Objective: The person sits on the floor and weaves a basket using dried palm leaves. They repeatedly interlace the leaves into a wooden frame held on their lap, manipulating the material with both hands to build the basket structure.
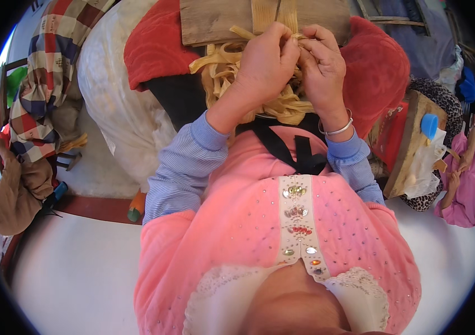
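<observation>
My left hand (271, 60) and my right hand (323, 66) meet at the near edge of a wooden board (212, 23). The fingertips of both are pinched together on a flat, pale tan strip (288, 15) that runs up over the board, apparently straw or a similar plant fibre. Exactly how the strip is folded between the fingers is hidden. Beside it on the board lies a second flat strip (262, 14). Under my hands, a heap of loose, curled tan strips (223, 70) rests at my lap. A bangle circles my right wrist.
Red cloth (156, 47) covers both sides of my lap. To the left stands a large white plastic-wrapped bundle (117, 95), with checked cloth (47, 67) beyond it. At right, a blue cup (430, 126) sits on a wooden stand (411, 151). Another person's pink-clad arm (464, 167) shows at far right.
</observation>
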The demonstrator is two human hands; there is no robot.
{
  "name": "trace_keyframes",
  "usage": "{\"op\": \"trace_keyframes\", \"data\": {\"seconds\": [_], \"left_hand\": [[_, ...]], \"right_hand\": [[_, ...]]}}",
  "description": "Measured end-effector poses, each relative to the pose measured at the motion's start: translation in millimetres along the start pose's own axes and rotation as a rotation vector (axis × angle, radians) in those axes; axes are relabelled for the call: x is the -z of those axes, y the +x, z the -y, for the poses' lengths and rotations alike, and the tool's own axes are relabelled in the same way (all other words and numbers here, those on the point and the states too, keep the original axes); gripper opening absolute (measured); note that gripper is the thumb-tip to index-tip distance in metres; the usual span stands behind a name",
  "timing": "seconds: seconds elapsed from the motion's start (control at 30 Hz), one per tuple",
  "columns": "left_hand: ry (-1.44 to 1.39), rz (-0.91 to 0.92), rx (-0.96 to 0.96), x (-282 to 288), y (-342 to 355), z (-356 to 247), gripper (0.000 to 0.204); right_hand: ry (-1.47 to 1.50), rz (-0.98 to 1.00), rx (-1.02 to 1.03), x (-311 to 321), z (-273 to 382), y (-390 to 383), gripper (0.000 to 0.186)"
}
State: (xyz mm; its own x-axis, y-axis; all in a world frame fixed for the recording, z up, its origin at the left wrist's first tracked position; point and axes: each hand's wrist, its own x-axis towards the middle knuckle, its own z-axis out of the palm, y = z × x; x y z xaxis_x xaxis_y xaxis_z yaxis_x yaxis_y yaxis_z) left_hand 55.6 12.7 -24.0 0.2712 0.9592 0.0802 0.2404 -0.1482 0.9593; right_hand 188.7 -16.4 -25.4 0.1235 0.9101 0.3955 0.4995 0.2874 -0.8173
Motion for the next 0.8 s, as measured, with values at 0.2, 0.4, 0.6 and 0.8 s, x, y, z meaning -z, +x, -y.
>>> {"op": "trace_keyframes", "data": {"seconds": [0.2, 0.4, 0.6, 0.8], "left_hand": [[-0.745, 0.252, 0.475, 15, -17, -2, 0.012], [-0.078, 0.134, 0.056, 46, -37, 19, 0.010], [0.261, 0.134, -0.328, 51, -10, 0, 0.010], [-0.164, 0.471, 0.110, 57, 10, -3, 0.012]], "right_hand": [[0.165, -0.087, -0.039, 4, 9, 9, 0.007], [0.441, 0.065, -0.257, 14, -8, 8, 0.016], [0.270, 0.518, -0.260, 42, 10, 50, 0.027], [0.313, 0.805, -0.573, 52, 6, 65, 0.018]]}}
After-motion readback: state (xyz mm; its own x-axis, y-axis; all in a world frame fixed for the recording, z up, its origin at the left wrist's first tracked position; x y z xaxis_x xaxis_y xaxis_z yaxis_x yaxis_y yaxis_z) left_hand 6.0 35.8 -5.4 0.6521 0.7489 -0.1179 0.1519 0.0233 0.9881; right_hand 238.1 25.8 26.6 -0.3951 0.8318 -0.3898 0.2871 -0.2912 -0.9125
